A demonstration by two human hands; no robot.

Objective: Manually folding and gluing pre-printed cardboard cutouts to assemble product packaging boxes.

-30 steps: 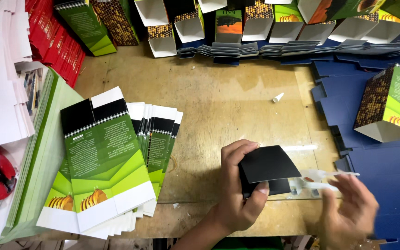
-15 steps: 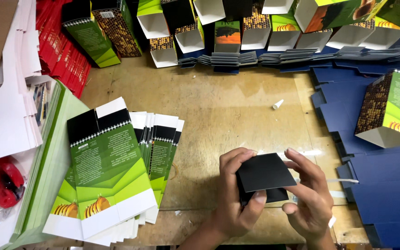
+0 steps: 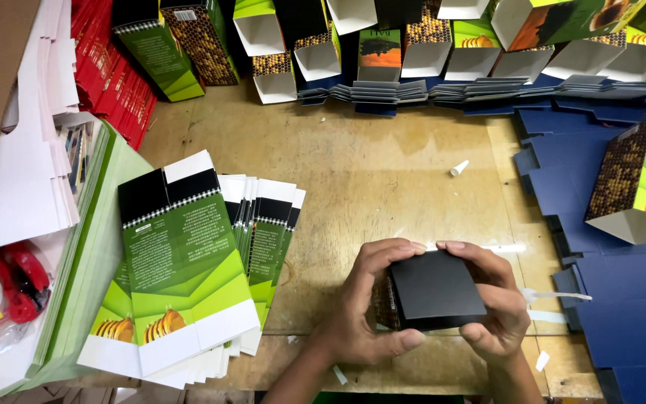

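Observation:
A small carton with a black top panel (image 3: 434, 288) sits between both hands near the front edge of the wooden table (image 3: 383, 172). My left hand (image 3: 364, 303) wraps its left side, thumb under the front edge. On the right side, my right hand (image 3: 496, 307) grips the carton with fingers curled over the top corner. A patterned brown side of the carton shows under my left fingers. To the left lies a fanned stack of flat green and black carton blanks (image 3: 188, 262).
Folded green and patterned cartons (image 3: 315, 45) line the back of the table. Dark blue flat inserts (image 3: 622, 299) pile up at the right, with one erected carton (image 3: 641, 179) on them. Red packets (image 3: 110, 75), white card sheets (image 3: 31, 164) and a red tape dispenser (image 3: 9, 280) are at the left.
My right hand has come in from the lower right and closed on the carton. The black panel now lies flat on top, and both hands hold the carton closed.

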